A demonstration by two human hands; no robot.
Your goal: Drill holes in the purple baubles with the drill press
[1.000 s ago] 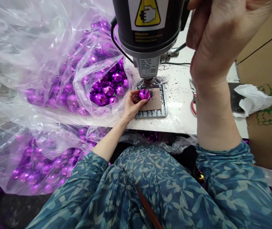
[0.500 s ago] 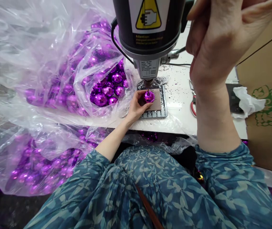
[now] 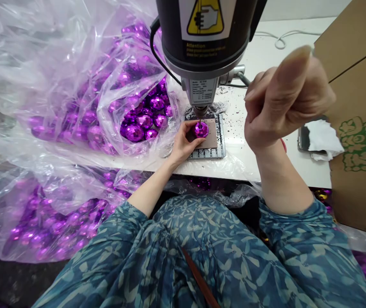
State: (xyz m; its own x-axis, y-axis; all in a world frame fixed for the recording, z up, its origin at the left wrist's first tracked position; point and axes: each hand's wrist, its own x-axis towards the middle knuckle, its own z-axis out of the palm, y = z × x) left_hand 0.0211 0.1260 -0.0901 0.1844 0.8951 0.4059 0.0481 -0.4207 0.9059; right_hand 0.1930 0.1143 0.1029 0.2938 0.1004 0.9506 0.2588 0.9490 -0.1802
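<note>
My left hand (image 3: 184, 140) pinches a shiny purple faceted ball (image 3: 201, 129) between thumb and fingers. The ball rests on a brown square pad (image 3: 212, 139) laid over the metal base plate (image 3: 220, 152). Straight above it is the chuck of a bench drill press (image 3: 200, 110), its thin bit reaching down to the ball's top. Whether the bit has entered the ball I cannot tell. My right hand (image 3: 285, 100) is closed around the end of the drill press's feed lever (image 3: 243, 78), to the right of the motor housing. The grip itself is hidden by the fingers.
An open clear plastic bag (image 3: 110, 128) full of purple balls (image 3: 134, 133) stands left of the drill. Dark shavings dot the white table (image 3: 243, 154). At right are a phone-like dark object (image 3: 304, 139), white tissue (image 3: 325, 139) and a cardboard box (image 3: 359, 107).
My right hand has swung down and away with the lever, uncovering the table behind it. My left hand and the ball stay in place under the chuck.
</note>
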